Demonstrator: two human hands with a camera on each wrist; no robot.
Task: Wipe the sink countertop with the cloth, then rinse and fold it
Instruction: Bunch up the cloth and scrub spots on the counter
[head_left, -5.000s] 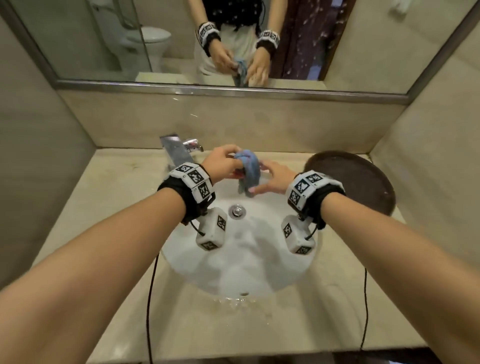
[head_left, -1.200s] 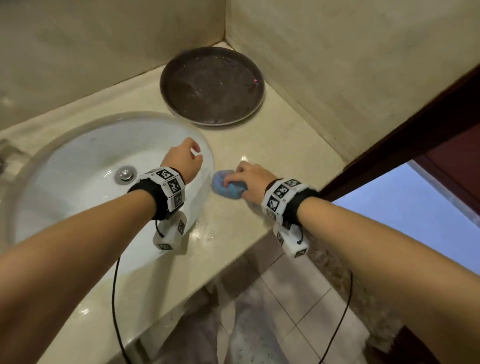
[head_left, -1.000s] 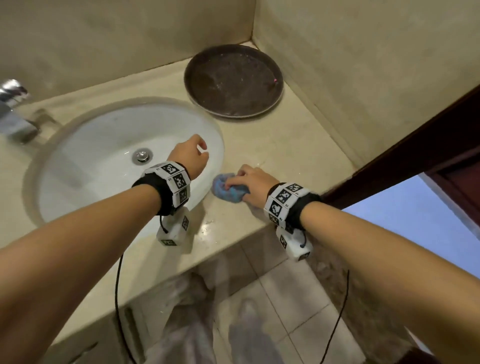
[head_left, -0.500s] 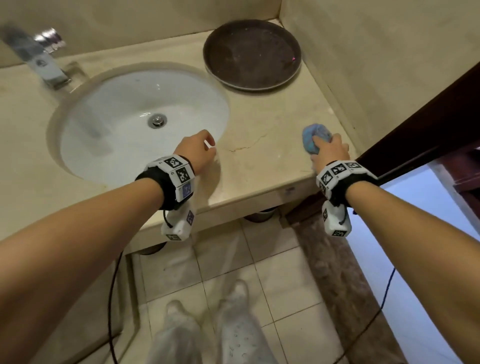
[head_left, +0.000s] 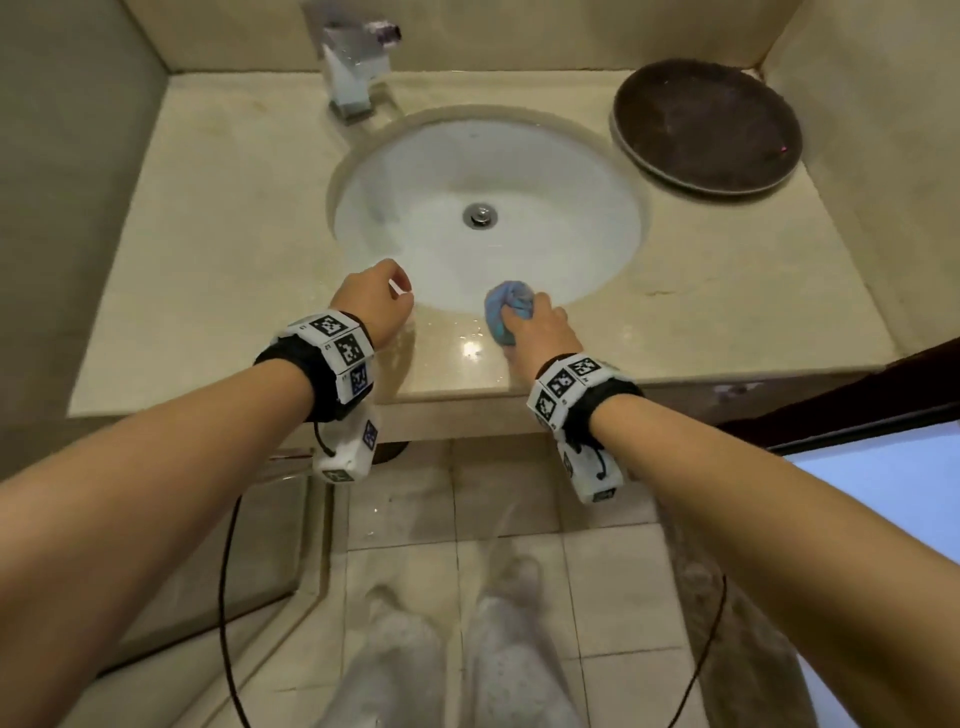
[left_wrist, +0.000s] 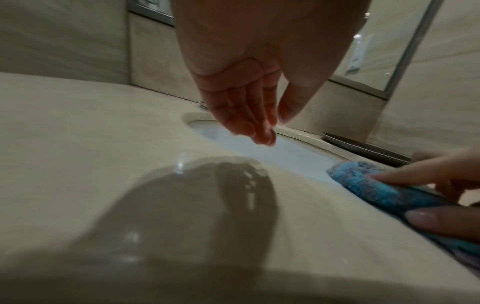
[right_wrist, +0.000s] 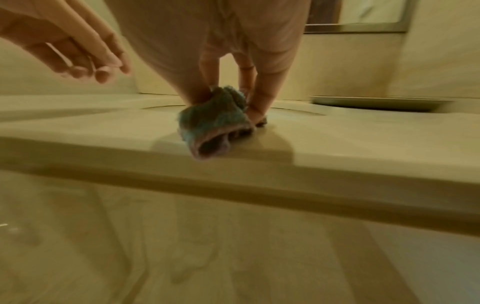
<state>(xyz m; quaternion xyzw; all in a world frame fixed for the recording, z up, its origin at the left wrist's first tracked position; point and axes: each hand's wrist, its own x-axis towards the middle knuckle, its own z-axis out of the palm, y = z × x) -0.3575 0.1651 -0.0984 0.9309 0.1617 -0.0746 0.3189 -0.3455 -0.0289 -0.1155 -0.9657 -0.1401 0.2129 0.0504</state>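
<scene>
Step in hand: wipe phase, judged from the layout; rinse and fold not yet done. R hand (head_left: 537, 332) pinches the bunched blue cloth (head_left: 506, 312) w/ thumb and fingers curled round it and presses it onto the countertop (head_left: 218, 218), on the front strip betw. the sink basin (head_left: 571, 171) rim and the counter's front edge. Cloth pos.: touching the counter, its far end just at the basin's near rim. L hand (head_left: 371, 306) holds nothing; fingers hang loosely curled, relaxed, above the counter just left of the cloth, not touching it. Next move, est.: stroke along the front strip toward either side w/ steady downward pressure; keep the wad off the front edge so it does not drop to the floor; the L-side counter and the area near the dark round tray (head_left: 706, 124) look reachable after that. Faucet (head_left: 353, 73) at rear is needed only for the later rinse. View diffs: head cam gives the full layout (basin, drain, tray, faucet), which wrist cams lack. L wrist cam shows the idle hand's fingertips (left_wrist: 259, 133) clear of the surface, plus the cloth's fluffy pile. R wrist cam shows the wad's rolled open end overhanging near the counter's front lip, and which fingers (right_wrist: 255, 102) clamp it; head cam hides both.
</scene>
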